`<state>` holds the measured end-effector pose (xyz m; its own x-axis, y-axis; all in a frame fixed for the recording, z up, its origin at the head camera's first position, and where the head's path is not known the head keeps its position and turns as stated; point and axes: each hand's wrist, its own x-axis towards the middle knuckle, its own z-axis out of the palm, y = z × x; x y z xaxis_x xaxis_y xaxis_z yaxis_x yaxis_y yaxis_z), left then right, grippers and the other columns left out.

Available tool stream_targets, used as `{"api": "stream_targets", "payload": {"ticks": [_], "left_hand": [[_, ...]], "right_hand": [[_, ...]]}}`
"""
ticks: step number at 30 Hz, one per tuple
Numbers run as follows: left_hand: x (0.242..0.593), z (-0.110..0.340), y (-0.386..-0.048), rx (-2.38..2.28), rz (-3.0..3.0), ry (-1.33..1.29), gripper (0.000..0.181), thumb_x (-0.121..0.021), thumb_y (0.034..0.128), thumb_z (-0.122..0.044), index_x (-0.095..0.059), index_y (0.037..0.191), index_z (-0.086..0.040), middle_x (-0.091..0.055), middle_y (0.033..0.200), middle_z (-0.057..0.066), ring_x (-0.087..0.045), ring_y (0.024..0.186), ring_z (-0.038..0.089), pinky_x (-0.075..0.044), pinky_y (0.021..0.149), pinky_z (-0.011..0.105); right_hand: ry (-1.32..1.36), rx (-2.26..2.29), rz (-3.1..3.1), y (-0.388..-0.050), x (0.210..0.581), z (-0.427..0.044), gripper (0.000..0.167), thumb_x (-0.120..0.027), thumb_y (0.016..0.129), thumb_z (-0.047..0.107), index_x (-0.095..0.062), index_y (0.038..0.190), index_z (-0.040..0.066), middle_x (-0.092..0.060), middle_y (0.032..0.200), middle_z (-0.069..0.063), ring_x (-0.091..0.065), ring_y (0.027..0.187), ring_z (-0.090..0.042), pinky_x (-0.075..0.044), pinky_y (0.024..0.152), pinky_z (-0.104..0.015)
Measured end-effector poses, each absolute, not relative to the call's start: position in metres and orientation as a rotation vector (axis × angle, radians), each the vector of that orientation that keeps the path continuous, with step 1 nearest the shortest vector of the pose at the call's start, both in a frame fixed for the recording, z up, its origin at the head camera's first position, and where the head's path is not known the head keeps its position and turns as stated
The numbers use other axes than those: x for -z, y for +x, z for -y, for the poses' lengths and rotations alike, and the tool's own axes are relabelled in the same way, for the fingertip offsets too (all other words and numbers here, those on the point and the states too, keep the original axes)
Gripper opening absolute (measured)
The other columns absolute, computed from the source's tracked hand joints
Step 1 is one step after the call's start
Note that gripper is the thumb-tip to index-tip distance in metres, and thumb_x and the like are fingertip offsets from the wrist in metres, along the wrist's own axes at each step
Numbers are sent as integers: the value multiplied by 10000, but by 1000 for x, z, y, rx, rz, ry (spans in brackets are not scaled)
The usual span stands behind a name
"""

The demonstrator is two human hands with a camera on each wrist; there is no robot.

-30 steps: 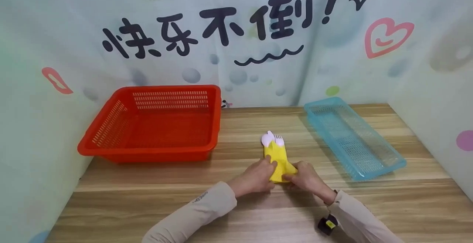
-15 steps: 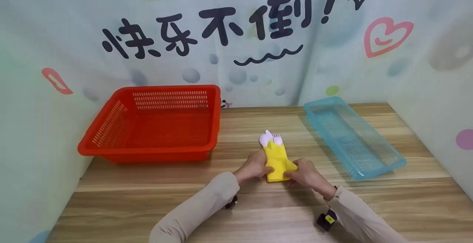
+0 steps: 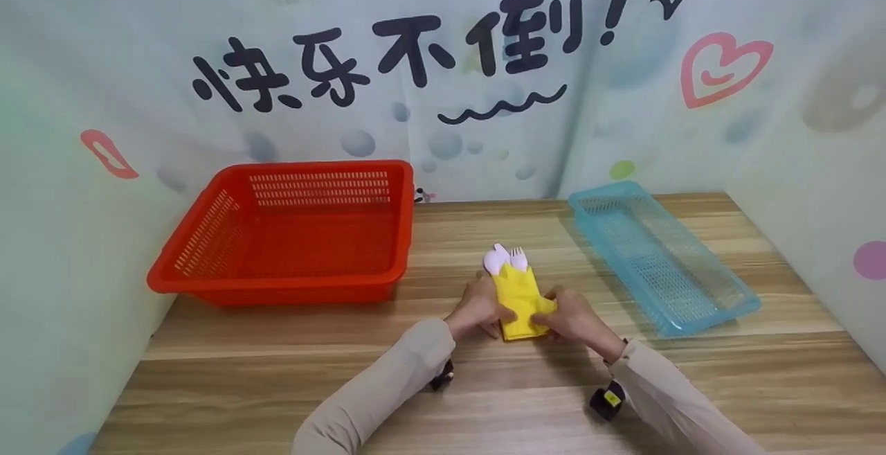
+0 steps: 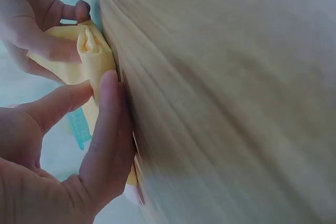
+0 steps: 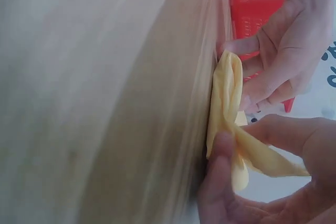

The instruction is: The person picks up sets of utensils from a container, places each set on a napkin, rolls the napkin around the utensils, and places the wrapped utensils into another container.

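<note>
A yellow napkin (image 3: 516, 292) is folded around light pink cutlery on the table. Out of its far end stick a spoon (image 3: 495, 261), a fork (image 3: 519, 259) and a third piece whose kind I cannot tell; their handles are hidden in the cloth. My left hand (image 3: 479, 305) pinches the napkin's left edge, thumb on top. On the other side, my right hand (image 3: 573, 315) pinches a loose flap of cloth between thumb and fingers. Both wrist views show the rolled near end of the napkin (image 4: 97, 59) low over the table.
A red basket (image 3: 291, 280) stands at the back left. On the right, a light blue basket (image 3: 609, 247) sits at a slant. A printed cloth (image 3: 484, 157) hangs behind the wooden table (image 3: 277, 372).
My left hand has shifted from the napkin's near part to further up its left edge. The bundle has moved slightly left, while my right hand keeps hold of the flap.
</note>
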<state>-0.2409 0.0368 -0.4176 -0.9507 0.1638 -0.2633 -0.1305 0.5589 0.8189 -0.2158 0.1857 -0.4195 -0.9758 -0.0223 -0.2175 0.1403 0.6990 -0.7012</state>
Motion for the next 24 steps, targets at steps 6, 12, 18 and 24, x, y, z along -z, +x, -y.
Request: {"api": "stream_targets", "payload": {"ticks": [6, 12, 18, 24], "left_hand": [[418, -34, -244, -1392, -2397, -22, 526, -728, 640, 65, -423, 1068, 47, -539, 798, 171, -606, 483, 329, -493, 412, 342], [421, -32, -245, -1429, -2346, -31, 413, -718, 650, 49, -461, 971, 26, -569, 610, 135, -608, 466, 295, -491, 408, 322], [423, -33, -246, -1404, -2314, -36, 377, -713, 660, 38, -468, 945, 11, -565, 594, 122, -619, 492, 297, -493, 414, 309], [422, -31, -246, -1418, -2280, -10, 332, -711, 663, 35, -501, 918, 1, -579, 606, 126, -616, 481, 280, -497, 424, 309]], "right_hand": [[106, 1071, -2714, -223, 419, -184, 385, -686, 752, 172, -543, 999, -85, -508, 708, -72, -466, 543, -132, -383, 465, -205], [91, 1106, -2727, -225, 415, -178, 278, -683, 711, 79, -589, 915, -84, -466, 638, -38, -432, 527, -130, -351, 457, -197], [101, 1131, -2725, -228, 416, -179, 343, -695, 685, 55, -594, 964, -116, -500, 689, -51, -446, 547, -124, -373, 471, -189], [145, 1257, -2588, -229, 416, -183, 220, -675, 699, 54, -626, 880, -60, -478, 657, -25, -452, 566, -127, -380, 485, -202]]}}
